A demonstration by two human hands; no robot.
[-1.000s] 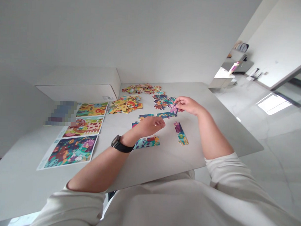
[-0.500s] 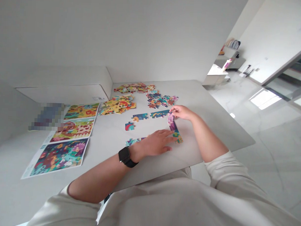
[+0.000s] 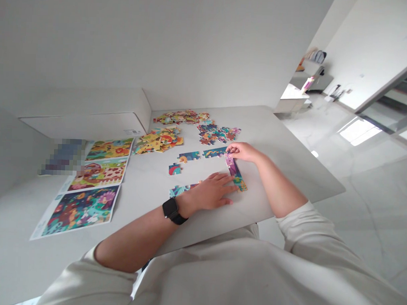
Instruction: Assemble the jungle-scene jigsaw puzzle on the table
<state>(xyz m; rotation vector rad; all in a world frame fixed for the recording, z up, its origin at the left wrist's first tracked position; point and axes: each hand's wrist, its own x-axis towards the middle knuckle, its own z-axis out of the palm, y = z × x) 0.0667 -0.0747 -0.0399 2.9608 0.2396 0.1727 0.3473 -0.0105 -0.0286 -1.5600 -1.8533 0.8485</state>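
My right hand [image 3: 243,151] has its fingers closed in a pinch on a purple puzzle piece [image 3: 229,159], at the upper end of a joined strip of puzzle pieces [image 3: 240,182]. Lying flat with fingers spread, my left hand [image 3: 217,191] wears a black watch and touches the side of that strip with its fingertips. A dark blue joined pair [image 3: 214,153] lies just left of the purple piece. Farther left are another blue pair [image 3: 190,156] and a single red and teal piece [image 3: 175,169]. A teal strip [image 3: 181,190] is partly hidden by my left wrist.
Loose puzzle pieces lie in a dark pile [image 3: 217,134], a yellow pile [image 3: 160,140] and a mixed pile [image 3: 181,116] toward the wall. A printed picture sheet [image 3: 81,210] lies at left, before a white box [image 3: 80,126]. The table's right edge borders the floor.
The purple piece has shifted slightly left and down with my right hand and now lines up with the strip. My left hand has stayed in place.
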